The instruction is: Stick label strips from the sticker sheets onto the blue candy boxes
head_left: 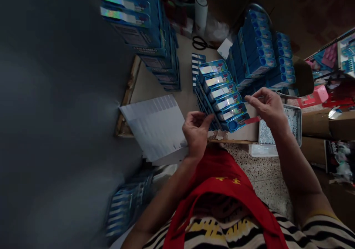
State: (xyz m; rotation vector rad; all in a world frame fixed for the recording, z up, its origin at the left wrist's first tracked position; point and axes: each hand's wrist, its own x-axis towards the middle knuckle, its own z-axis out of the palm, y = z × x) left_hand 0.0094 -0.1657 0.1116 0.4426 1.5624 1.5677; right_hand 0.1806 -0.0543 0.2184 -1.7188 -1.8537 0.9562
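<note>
Near the table's front edge stands a row of blue boxes (pixel 226 97), most with a shiny whitish strip across the top; the nearest one shows a blue circle instead. My left hand (pixel 196 130) is closed on the row's lower left edge, thumb and fingers at the side of the boxes. To the right of the row my right hand (pixel 266 103) is raised in a pinch, its fingertips together; what it holds, if anything, is too small to name. A red strip (pixel 252 120) sticks out from the nearest box, below the right fingertips.
White sheets of strips (pixel 155 125) lie at left, under a tall stack of blue boxes (pixel 152 53). More blue boxes (pixel 253 53) stand at back right. Black scissors (pixel 200 43) lie behind. A metal tray (pixel 294 125) of small pale pieces sits at right.
</note>
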